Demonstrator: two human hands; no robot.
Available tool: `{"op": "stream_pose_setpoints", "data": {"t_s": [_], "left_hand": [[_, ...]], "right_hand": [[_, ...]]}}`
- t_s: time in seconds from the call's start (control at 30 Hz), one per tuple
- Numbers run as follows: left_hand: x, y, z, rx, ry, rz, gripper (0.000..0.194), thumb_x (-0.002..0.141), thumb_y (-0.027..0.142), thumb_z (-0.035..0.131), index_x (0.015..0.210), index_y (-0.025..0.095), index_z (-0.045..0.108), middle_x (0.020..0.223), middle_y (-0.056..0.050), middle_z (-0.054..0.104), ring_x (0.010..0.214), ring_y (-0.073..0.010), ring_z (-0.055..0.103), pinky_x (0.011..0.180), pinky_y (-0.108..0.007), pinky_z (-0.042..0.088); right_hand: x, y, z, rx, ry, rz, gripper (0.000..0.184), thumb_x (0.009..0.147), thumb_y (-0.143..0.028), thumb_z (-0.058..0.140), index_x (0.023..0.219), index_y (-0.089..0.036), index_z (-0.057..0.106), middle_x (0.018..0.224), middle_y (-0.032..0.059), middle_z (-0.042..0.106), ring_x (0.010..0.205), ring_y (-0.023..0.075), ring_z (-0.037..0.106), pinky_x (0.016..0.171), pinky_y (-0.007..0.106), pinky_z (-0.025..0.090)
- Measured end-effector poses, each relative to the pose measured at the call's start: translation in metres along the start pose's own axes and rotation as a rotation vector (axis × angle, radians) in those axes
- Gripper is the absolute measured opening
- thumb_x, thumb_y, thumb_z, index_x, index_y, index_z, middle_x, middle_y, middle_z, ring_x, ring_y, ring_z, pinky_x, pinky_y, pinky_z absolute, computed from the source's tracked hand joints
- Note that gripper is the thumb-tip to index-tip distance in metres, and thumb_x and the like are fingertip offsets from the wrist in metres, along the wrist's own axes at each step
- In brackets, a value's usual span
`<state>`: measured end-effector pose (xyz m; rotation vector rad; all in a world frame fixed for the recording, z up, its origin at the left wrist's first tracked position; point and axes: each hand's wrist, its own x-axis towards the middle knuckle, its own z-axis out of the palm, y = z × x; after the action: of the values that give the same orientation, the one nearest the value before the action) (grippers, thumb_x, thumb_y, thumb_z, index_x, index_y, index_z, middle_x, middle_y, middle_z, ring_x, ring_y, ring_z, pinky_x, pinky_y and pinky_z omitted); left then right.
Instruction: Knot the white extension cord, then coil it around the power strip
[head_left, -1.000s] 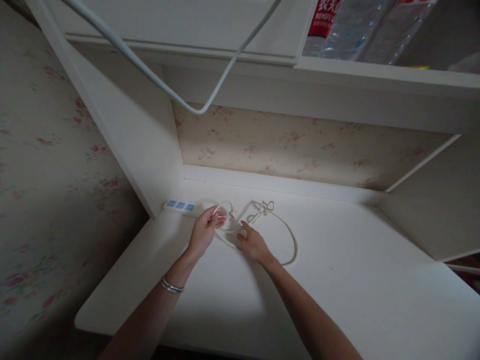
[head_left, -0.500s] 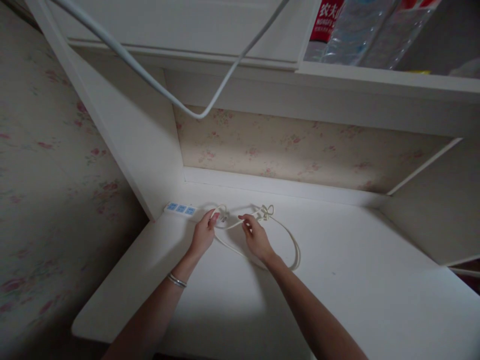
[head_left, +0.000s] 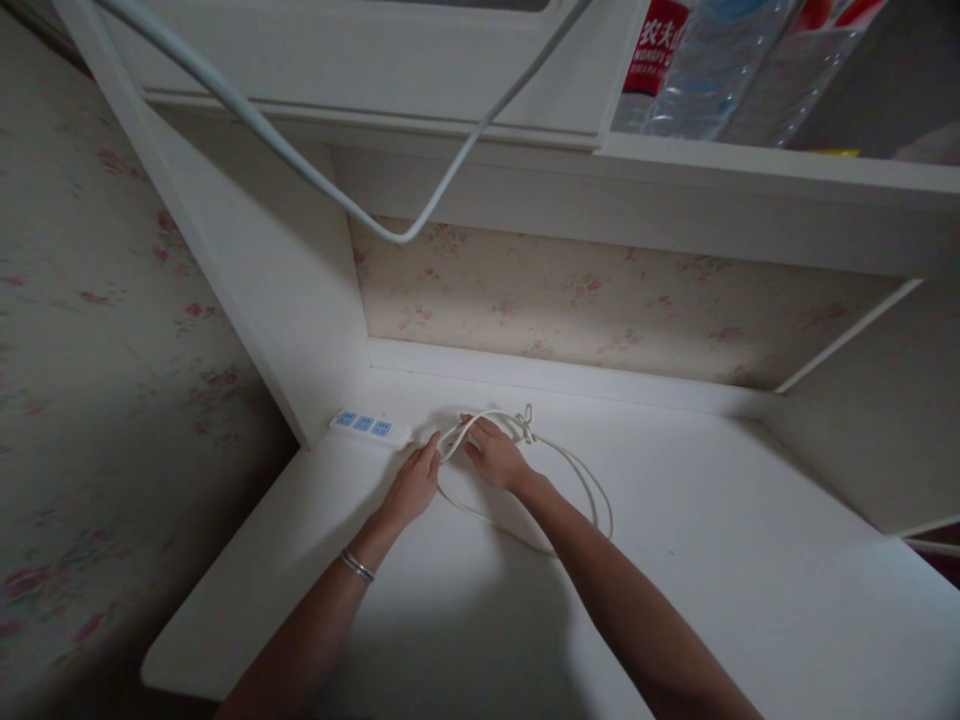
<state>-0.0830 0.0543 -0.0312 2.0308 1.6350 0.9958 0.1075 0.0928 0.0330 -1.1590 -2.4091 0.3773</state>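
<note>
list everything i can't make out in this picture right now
All in the head view:
1. Cream cord: the right forearm hides part of its loop.
2. Small object between the left hand and right hand: too small and partly covered by fingers.
3. Hanging cable: both ends cut off by the top edge.
4. Bottles: tops cut off by the top edge.
5. Yellow item: mostly hidden by the shelf's front edge.

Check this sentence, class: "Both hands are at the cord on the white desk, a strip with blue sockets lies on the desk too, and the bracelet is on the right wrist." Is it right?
One slip: the bracelet is on the left wrist, as the head view shows. Both hands, left and right, are at the cord on the white desk, where the strip lies too.
</note>
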Motion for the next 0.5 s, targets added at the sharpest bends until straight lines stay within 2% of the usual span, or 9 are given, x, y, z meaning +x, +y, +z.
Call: {"op": "stream_pose_setpoints", "data": {"t_s": [0.07,0.13,0.3,0.37,0.43,0.5], "left_hand": [[-0.003,0.0,0.0,-0.038,0.009,-0.004,0.048,0.097,0.032,0.031,0.142,0.018,0.038,0.104,-0.012,0.066,0.099,-0.0205,0.063,0.09,-0.037,0.049],[-0.006,0.0,0.0,-0.059,0.02,-0.008,0.046,0.097,0.032,0.032,0.14,0.018,0.041,0.106,-0.012,0.066,0.102,-0.0207,0.062,0.091,-0.037,0.048],[-0.007,0.003,0.001,0.001,0.032,0.024,0.043,0.097,0.032,0.032,0.134,0.017,0.047,0.115,-0.014,0.063,0.109,-0.0226,0.058,0.096,-0.039,0.045],[-0.007,0.006,0.0,0.051,0.031,0.063,0.041,0.098,0.032,0.03,0.129,0.017,0.05,0.115,-0.013,0.062,0.11,-0.0225,0.056,0.097,-0.04,0.044],[-0.006,0.009,-0.001,0.101,0.031,0.093,0.038,0.098,0.031,0.029,0.119,0.016,0.057,0.11,-0.012,0.063,0.107,-0.0222,0.056,0.095,-0.04,0.043],[-0.006,0.011,-0.003,0.151,0.027,0.105,0.037,0.099,0.03,0.027,0.102,0.016,0.061,0.099,-0.01,0.063,0.099,-0.0216,0.056,0.091,-0.039,0.043]], "right_hand": [[0.005,0.002,0.0,-0.005,-0.058,0.02,0.049,0.091,-0.021,0.046,0.139,-0.013,0.042,0.141,0.0166,0.044,0.132,0.0242,0.039,0.109,0.041,0.031],[0.008,0.003,0.001,0.012,-0.097,0.042,0.043,0.092,-0.021,0.045,0.134,-0.013,0.048,0.136,0.0171,0.049,0.127,0.0244,0.044,0.107,0.04,0.034],[0.011,0.003,-0.003,0.071,-0.175,0.053,0.026,0.092,-0.018,0.044,0.106,-0.014,0.066,0.11,0.0123,0.065,0.106,0.021,0.058,0.095,0.033,0.042],[0.009,0.001,-0.009,0.099,-0.194,0.076,0.028,0.094,-0.022,0.042,0.1,-0.015,0.068,0.099,0.0095,0.068,0.094,0.0195,0.062,0.087,0.031,0.046],[0.004,0.001,-0.02,0.127,-0.218,0.108,0.033,0.096,-0.031,0.039,0.098,-0.016,0.068,0.083,0.0055,0.068,0.074,0.0166,0.064,0.072,0.027,0.049],[-0.002,0.002,-0.035,0.199,-0.285,0.158,0.041,0.095,-0.043,0.037,0.097,-0.017,0.068,0.068,0.001,0.063,0.053,0.0128,0.056,0.055,0.024,0.046]]}}
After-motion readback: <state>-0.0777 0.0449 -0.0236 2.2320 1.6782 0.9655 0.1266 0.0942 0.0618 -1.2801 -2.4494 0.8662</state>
